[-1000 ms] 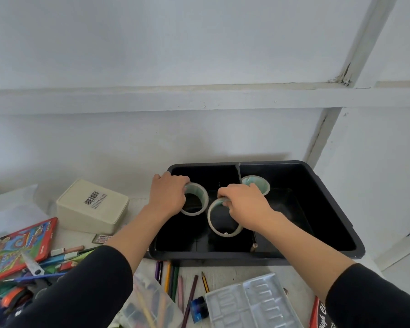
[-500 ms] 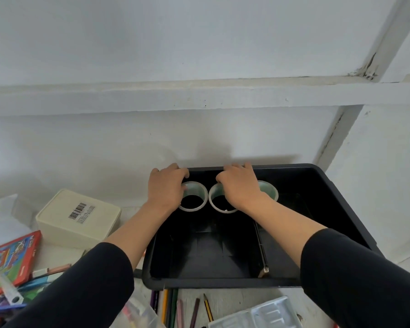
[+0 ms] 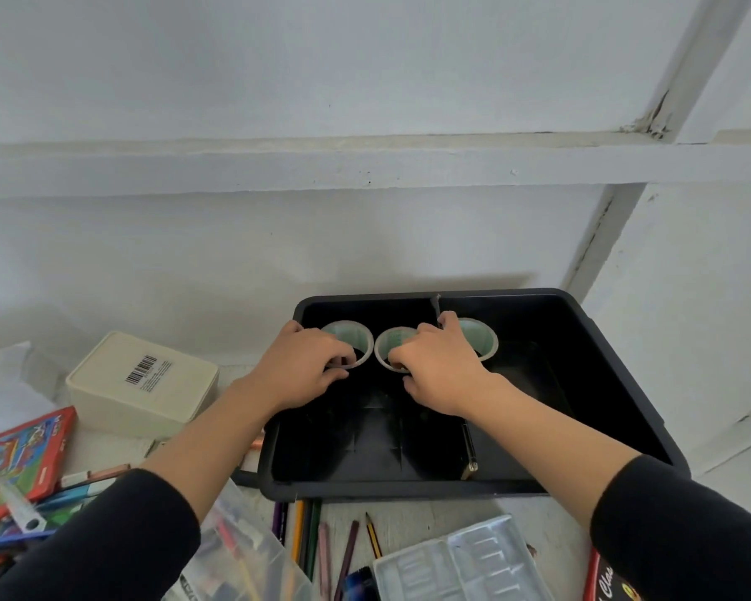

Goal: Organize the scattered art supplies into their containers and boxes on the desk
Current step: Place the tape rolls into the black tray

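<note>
From my feed I see both hands inside the black bin (image 3: pixel 408 490), up at its far wall. The left hand (image 3: pixel 304 366) has its fingers curled on the near rim of the left tape roll (image 3: pixel 356 336) in the bin's far left corner. The right hand (image 3: pixel 439 375) clamps curled fingers over the middle tape roll (image 3: pixel 389 342), just beside the first. A third tape roll (image 3: pixel 480 336) stands across the divider (image 3: pixel 469 444) in the right compartment (half hidden by the right hand). Loose pencils (image 3: pixel 347 544) lie on the desk (image 3: pixel 408 527) along the bin's near edge, and a cream box (image 3: pixel 144 383) sits to its left.
</note>
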